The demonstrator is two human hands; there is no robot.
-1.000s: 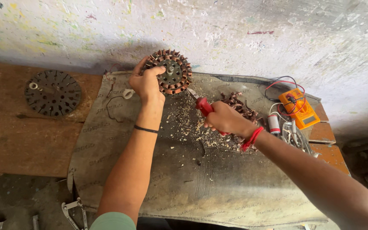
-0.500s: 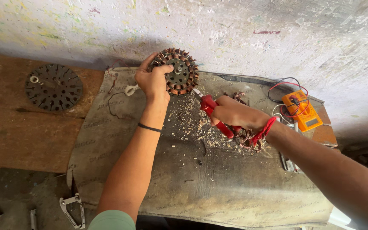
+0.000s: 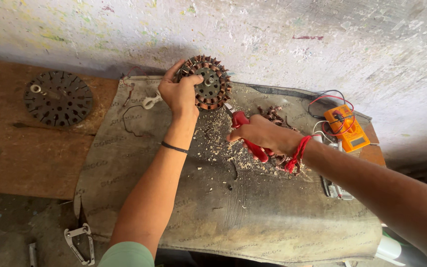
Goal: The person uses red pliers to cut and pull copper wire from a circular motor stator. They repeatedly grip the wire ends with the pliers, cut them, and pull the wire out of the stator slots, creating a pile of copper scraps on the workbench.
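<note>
Gripping the wound stator (image 3: 207, 83) by its rim at the table's far edge, the left hand (image 3: 179, 94) steadies it; the stator looks heavy, rigid, with sharp-edged copper coils. The right hand (image 3: 258, 133) clenches red-handled pliers (image 3: 245, 131).

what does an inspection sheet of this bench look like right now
surface: worn grey mat over a brown board, strewn with pale scraps
job's things: copper-wound stator, held on edge; red-handled pliers, tip near its rim
clutter: bare black stator disc; pile of cut copper wire; metal clip on the floor
hands: left hand grips the stator; right hand grips the pliers
cables: red and black leads at an orange meter; thin wire loop on the mat
surroundings: stained whitewashed wall
</note>
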